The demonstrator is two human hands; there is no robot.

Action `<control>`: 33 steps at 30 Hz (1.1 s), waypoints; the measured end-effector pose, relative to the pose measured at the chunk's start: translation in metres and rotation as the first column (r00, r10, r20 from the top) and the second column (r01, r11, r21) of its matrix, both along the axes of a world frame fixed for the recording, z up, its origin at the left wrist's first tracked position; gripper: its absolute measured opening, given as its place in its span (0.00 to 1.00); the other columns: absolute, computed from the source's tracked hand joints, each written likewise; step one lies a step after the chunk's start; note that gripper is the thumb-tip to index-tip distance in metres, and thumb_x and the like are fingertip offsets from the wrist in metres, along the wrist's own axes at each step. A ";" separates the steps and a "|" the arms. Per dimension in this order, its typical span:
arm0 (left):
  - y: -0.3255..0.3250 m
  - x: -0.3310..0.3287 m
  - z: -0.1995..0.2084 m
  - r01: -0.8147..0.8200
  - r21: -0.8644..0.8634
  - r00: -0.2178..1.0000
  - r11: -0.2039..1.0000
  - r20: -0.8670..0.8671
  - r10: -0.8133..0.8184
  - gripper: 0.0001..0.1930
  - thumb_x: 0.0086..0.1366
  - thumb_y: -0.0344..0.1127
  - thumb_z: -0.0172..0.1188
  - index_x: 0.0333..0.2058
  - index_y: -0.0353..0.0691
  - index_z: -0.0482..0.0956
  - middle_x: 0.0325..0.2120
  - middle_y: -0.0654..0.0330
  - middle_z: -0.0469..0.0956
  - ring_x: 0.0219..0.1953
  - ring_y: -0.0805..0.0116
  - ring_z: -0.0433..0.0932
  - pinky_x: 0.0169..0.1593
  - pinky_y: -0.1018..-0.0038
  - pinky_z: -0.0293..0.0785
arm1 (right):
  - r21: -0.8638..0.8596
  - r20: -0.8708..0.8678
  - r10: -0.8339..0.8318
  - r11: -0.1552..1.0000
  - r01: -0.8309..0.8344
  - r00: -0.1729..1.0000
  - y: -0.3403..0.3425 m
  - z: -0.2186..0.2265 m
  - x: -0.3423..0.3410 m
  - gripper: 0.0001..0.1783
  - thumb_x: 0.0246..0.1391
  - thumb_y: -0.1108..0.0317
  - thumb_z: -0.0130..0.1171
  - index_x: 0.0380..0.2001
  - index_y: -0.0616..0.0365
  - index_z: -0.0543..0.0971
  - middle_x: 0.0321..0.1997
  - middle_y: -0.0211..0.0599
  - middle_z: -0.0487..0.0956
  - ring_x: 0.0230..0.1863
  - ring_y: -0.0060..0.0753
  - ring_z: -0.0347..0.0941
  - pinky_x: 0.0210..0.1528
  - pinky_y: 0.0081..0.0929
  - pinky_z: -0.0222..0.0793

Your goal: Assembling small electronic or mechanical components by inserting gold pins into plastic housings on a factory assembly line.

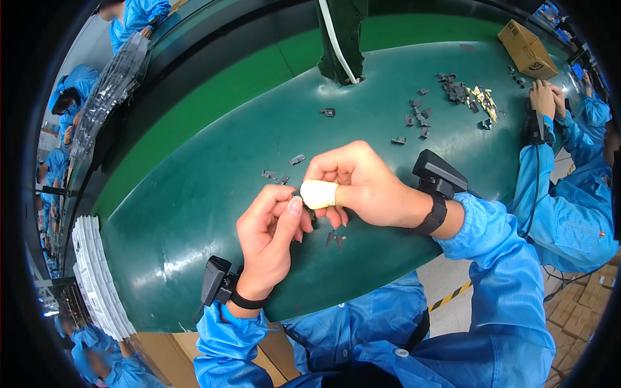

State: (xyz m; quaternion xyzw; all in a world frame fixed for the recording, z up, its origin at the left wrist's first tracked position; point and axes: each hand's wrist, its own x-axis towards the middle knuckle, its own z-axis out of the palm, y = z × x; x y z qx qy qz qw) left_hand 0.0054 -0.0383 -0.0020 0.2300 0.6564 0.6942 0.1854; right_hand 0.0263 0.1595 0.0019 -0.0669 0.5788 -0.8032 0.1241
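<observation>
Over the dark green table (194, 213), the person's left hand (268, 236) and right hand (359, 184) met at their fingertips, both pinching one small dark plastic part (305, 202) between them. The left thumb and forefinger were pressed onto its left side. The right thumb, wrapped in a pale finger cot (319, 194), pressed on it from the right, hiding most of it. A black wrist-worn device (440, 176) sat strapped at the right wrist and another (215, 281) at the left. Just below the hands, a small dark piece (335, 239) lay on the table; two more (270, 174) lay to the upper left. Far right, a co-worker's hands (544, 97) worked beside a heap of small dark and gold parts (469, 94), near a cardboard box (527, 48).
</observation>
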 end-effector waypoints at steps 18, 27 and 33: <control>-0.012 -0.007 0.007 0.098 -0.177 0.986 0.979 -0.119 -0.120 0.06 0.71 0.30 0.56 0.40 0.32 0.76 0.21 0.61 0.78 0.22 0.81 0.72 0.25 0.83 0.63 | 0.147 -0.149 0.125 0.984 -0.103 0.981 0.004 0.003 0.003 0.08 0.60 0.75 0.55 0.27 0.67 0.77 0.23 0.34 0.78 0.22 0.19 0.74 0.23 0.20 0.69; 0.001 -0.004 0.003 -0.258 -0.099 0.963 0.961 -0.105 0.248 0.10 0.72 0.36 0.54 0.38 0.34 0.76 0.19 0.60 0.76 0.18 0.80 0.68 0.22 0.83 0.59 | 0.531 -0.578 -0.250 0.608 0.590 0.777 0.039 -0.003 -0.026 0.05 0.54 0.77 0.60 0.33 0.68 0.81 0.21 0.35 0.78 0.22 0.19 0.72 0.25 0.22 0.68; -0.003 -0.008 0.001 -0.330 -0.065 0.939 0.942 -0.124 0.321 0.08 0.70 0.33 0.56 0.33 0.34 0.77 0.18 0.61 0.75 0.17 0.79 0.68 0.22 0.83 0.59 | 0.538 -0.683 -0.257 0.455 0.709 0.684 0.046 -0.013 -0.037 0.05 0.53 0.76 0.55 0.30 0.67 0.79 0.22 0.51 0.77 0.23 0.51 0.74 0.28 0.39 0.68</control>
